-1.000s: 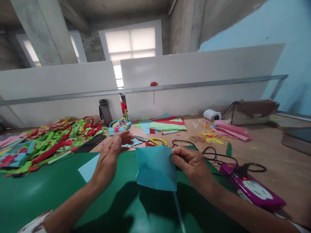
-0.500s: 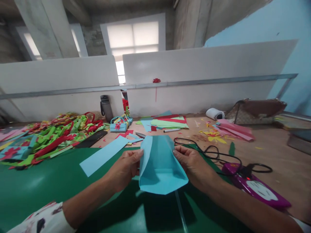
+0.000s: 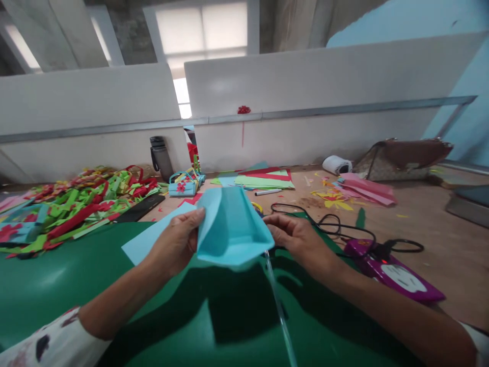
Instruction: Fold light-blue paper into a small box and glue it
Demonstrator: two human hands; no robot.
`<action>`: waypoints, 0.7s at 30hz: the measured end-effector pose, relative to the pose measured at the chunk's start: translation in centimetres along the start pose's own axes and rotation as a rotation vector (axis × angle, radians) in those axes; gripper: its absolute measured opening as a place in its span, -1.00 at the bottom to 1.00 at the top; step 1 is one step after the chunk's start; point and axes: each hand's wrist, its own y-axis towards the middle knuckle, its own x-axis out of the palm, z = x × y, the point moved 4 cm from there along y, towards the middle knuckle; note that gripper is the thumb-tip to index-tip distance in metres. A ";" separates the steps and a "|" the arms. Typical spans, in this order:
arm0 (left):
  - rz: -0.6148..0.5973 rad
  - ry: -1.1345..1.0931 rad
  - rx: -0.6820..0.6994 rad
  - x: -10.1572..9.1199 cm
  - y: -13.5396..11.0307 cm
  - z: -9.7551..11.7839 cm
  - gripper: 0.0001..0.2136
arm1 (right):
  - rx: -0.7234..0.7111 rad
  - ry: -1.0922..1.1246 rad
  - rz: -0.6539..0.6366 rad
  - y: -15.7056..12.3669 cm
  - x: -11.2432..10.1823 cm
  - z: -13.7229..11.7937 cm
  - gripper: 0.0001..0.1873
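A folded light blue paper piece [image 3: 233,229], shaped like an open pouch, is held up above the green sheet [image 3: 69,285]. My left hand [image 3: 176,243] pinches its left flap. My right hand [image 3: 296,237] grips its right edge with curled fingers. A flat light blue paper strip [image 3: 143,243] lies on the green sheet just left of my left hand. A thin clear stick [image 3: 278,306] runs down from under the paper toward me.
A pile of green and red paper strips [image 3: 76,201] covers the left. A dark bottle [image 3: 159,157], small blue paper baskets [image 3: 183,184], stacked coloured sheets [image 3: 263,181], a marker, a black cable [image 3: 328,227], a purple device [image 3: 393,270], a tape roll [image 3: 336,164] and a brown bag [image 3: 405,158] lie around.
My left hand came in from open beside the paper and took hold of its left flap. Both hands then lifted and tilted the folded paper, opening it into a pouch.
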 end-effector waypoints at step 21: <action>0.102 -0.140 -0.161 -1.4 1.1 -1.8 -0.86 | 0.060 -1.541 0.120 2.3 -3.8 1.4 -0.69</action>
